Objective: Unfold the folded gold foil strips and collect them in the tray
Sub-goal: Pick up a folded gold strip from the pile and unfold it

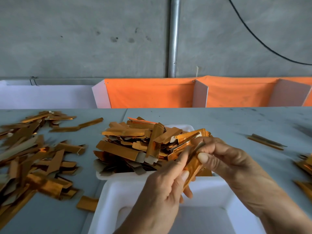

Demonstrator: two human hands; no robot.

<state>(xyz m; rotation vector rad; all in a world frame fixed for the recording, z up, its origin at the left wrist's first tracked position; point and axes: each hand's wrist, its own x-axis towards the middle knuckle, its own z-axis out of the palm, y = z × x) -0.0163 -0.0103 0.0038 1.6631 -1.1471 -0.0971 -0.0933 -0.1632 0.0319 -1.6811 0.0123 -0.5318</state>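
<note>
Closest to us, the near white tray [118, 196] looks empty. Above it our left hand [162, 188] and right hand [224, 156] pinch one foil strip [194, 166], probably mid-unfold (blurry). Behind, the far tray [187, 128] is heaped; the left-hand pile [33, 157] is probably what's left.

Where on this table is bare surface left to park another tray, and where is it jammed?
Free: the grey table right of the heaped far tray, up to a lone strip. The near tray looks empty too. Crowded: the loose strip pile on the left; both hands, left hand and right hand, work a strip centrally.
</note>
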